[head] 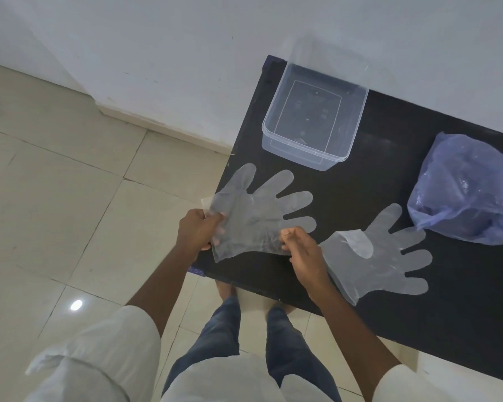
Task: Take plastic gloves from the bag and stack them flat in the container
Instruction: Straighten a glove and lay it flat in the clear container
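Note:
A clear plastic glove point(262, 210) is spread over the near left corner of the black table point(389, 181), its fingers pointing up and right. My left hand point(198, 230) pinches its cuff at the left, and my right hand point(302, 250) pinches the cuff's right corner. A second clear glove point(384, 262) lies flat on the table just right of my right hand, its thumb folded over the palm. The clear rectangular container point(276, 134) stands at the table's far left, and I see no glove inside. The blue plastic bag point(468, 192) lies at the right.
The table's left and near edges are close to my hands, with tiled floor point(70, 198) beyond. A white wall point(186, 53) runs behind the table. My legs and feet show below the table's near edge.

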